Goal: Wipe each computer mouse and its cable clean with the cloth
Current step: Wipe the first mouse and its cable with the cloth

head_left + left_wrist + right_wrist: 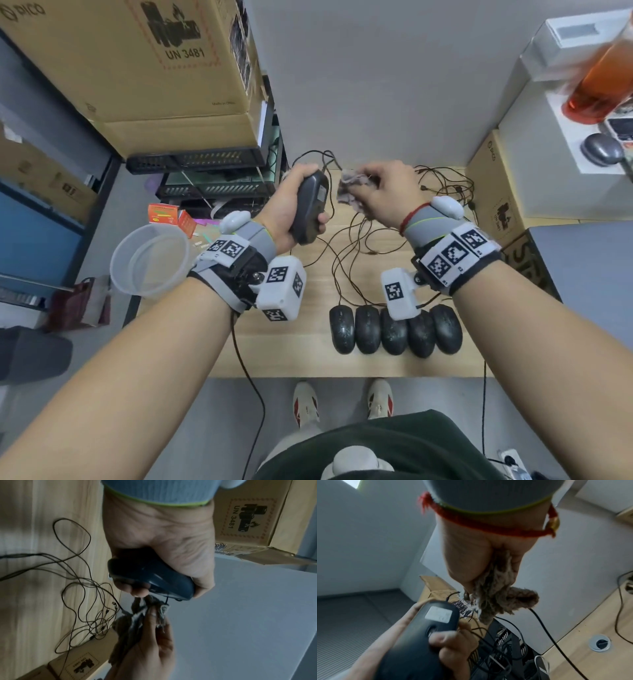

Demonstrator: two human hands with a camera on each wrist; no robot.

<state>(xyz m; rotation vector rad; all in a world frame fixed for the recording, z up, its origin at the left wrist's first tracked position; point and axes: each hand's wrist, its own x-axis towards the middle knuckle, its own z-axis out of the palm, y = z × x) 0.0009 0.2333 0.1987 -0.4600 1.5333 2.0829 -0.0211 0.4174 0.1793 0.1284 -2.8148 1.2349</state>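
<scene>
My left hand grips a black computer mouse above the wooden table, its underside with a white label turned toward me. The same mouse fills the lower left of the right wrist view, and its dark body shows under my palm in the left wrist view. My right hand holds a bunched grey-brown cloth just right of the mouse's front end. The cloth wraps the thin cable where it leaves the mouse. The cloth hangs from my curled fingers.
Several black mice lie in a row near the table's front edge, their thin cables tangled across the middle. A clear plastic tub sits at the left edge. Cardboard boxes stand at the back left and right.
</scene>
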